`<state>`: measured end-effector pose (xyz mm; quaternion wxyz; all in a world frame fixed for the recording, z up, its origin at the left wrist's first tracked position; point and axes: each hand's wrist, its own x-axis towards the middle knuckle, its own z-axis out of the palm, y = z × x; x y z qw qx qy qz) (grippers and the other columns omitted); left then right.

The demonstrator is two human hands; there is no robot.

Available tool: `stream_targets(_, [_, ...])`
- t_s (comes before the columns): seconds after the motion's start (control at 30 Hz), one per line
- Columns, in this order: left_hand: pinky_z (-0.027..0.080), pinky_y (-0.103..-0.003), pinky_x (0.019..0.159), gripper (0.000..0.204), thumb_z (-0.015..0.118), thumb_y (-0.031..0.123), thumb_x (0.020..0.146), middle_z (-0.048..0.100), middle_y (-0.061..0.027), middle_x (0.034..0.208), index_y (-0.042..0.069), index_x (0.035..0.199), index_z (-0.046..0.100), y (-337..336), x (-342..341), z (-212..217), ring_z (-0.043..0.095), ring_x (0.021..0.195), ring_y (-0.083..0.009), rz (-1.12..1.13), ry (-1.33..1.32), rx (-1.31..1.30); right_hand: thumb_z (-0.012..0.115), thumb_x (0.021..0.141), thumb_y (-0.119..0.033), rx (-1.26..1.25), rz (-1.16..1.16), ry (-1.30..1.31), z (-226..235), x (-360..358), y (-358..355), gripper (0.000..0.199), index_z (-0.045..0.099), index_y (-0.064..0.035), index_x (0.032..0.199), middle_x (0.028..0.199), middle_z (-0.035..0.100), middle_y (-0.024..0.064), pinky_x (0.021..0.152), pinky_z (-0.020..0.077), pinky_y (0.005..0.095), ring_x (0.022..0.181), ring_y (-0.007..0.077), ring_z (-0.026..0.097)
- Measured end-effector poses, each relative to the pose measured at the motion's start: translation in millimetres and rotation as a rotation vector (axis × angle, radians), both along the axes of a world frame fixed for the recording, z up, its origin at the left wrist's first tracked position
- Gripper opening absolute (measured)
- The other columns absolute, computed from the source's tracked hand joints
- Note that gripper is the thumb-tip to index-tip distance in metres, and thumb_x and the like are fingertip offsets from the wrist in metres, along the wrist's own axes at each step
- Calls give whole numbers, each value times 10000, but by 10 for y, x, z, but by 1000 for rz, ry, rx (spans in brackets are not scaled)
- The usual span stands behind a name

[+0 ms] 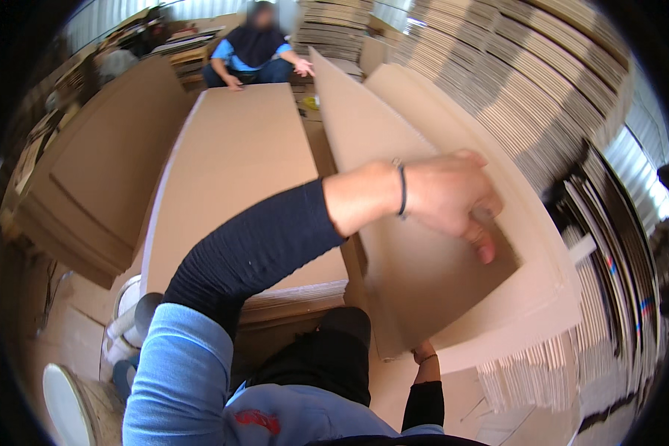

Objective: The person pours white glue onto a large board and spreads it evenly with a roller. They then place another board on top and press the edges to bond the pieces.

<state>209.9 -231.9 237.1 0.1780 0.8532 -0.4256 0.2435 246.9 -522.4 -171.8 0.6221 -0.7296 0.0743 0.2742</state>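
Observation:
A tilted brown cardboard sheet (383,137) rises on the right side, beside a flat stack of cardboard sheets (234,163). My left arm reaches across the stack. My left hand (457,197) is closed at the sheet's right edge, with the thumb pointing down over its face; some blur softens the fingers. Low down, my right hand (425,351) meets the near edge of the same sheet, and its fingers are mostly hidden by the cardboard. Larger cardboard sheets (543,297) lie behind and under the tilted one.
Across the stack a person (251,52) in blue and black sits with one hand on its far end. Leaning cardboard panels (119,156) stand at left. Tall cardboard piles (498,82) fill the back right. A round pale container (70,405) sits at lower left.

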Motion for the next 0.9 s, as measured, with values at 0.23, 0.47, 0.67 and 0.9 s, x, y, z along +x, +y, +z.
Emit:
stream_targets(0.23, [502, -314, 648, 487, 784, 501, 680, 669, -113, 757, 44, 821, 691, 305, -449, 877, 646, 703, -228, 32, 271, -132, 518, 908, -399, -80, 57, 232, -344, 68, 427, 488, 530, -32, 1228, 1165, 588, 114, 883, 453, 345, 1042, 218, 564])
stream_targets(0.47, [528, -314, 720, 487, 785, 470, 705, 705, -108, 857, 47, 937, 719, 406, -672, 1437, 675, 769, -193, 110, 190, -173, 520, 911, -379, -92, 267, 274, -332, 88, 588, 464, 542, -19, 1202, 1141, 596, 122, 874, 463, 357, 1023, 232, 574])
stream_targets(0.67, [522, -325, 748, 501, 757, 471, 735, 687, -121, 873, 24, 955, 704, 723, -1256, 1756, 655, 818, -211, 292, -74, -82, 521, 914, -361, -56, 468, 122, 107, 750, 657, 444, 552, -7, 1180, 1121, 603, 129, 866, 471, 368, 1008, 244, 582])
stream_targets(0.9, [512, -376, 761, 407, 690, 363, 746, 675, -89, 899, 44, 999, 690, 2057, -2755, 1188, 644, 865, -219, 583, -42, -166, 523, 916, -341, 126, 589, -192, 966, 1600, 1495, 422, 563, 6, 1154, 1097, 611, 137, 857, 481, 381, 990, 258, 591])
